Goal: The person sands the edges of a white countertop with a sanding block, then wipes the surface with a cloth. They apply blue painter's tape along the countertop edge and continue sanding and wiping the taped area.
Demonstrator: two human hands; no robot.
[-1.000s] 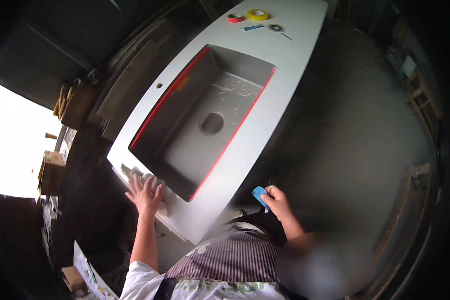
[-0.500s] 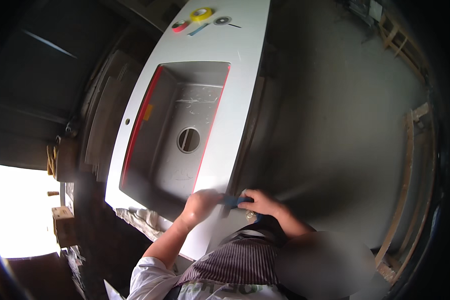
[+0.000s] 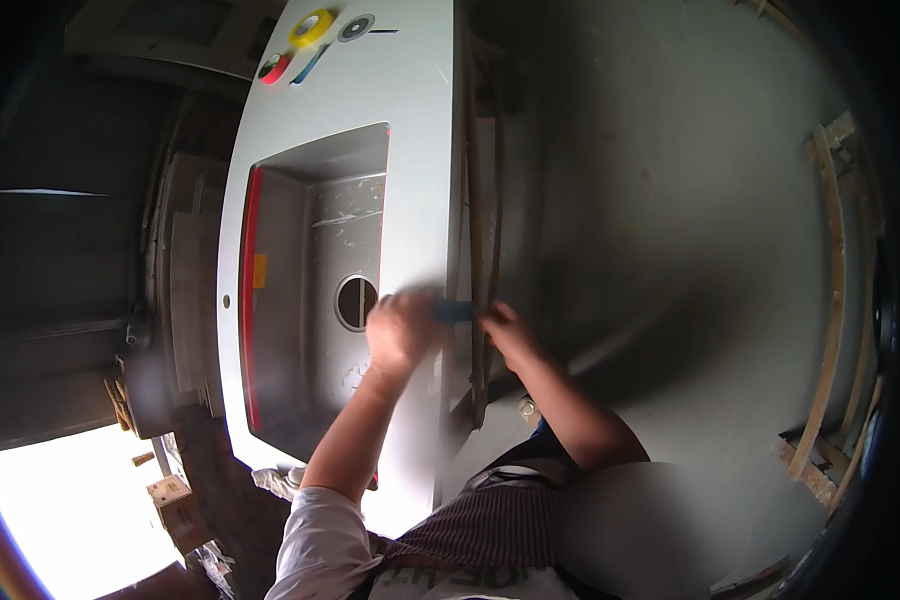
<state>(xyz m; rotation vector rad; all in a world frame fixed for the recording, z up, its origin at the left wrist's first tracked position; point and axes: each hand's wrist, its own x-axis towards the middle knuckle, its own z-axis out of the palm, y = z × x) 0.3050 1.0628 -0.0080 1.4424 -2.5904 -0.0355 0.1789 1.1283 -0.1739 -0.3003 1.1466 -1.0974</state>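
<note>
A white countertop (image 3: 415,220) with a grey sink (image 3: 285,230) set in it lies in front of me. Red tape (image 3: 250,330) lines the sink's left edge, and a thin red line follows its right edge. My left hand (image 3: 402,330) is closed around one end of a short blue strip-like thing (image 3: 454,312), above the countertop's right side. My right hand (image 3: 510,335) grips the other end, just past the countertop's right edge. Motion blurs the blue thing; I cannot make out its exact kind.
At the countertop's far end lie a yellow tape roll (image 3: 301,38), a red tape roll (image 3: 273,69), a blue strip (image 3: 311,64) and a grey disc (image 3: 356,28). Wooden frames (image 3: 827,290) stand at right. A cardboard box (image 3: 178,512) sits at lower left.
Both hands, still on the blue thing, have moved farther away along the countertop's right edge, from the sink's near end to beside its drain. The view has turned and shifted.
</note>
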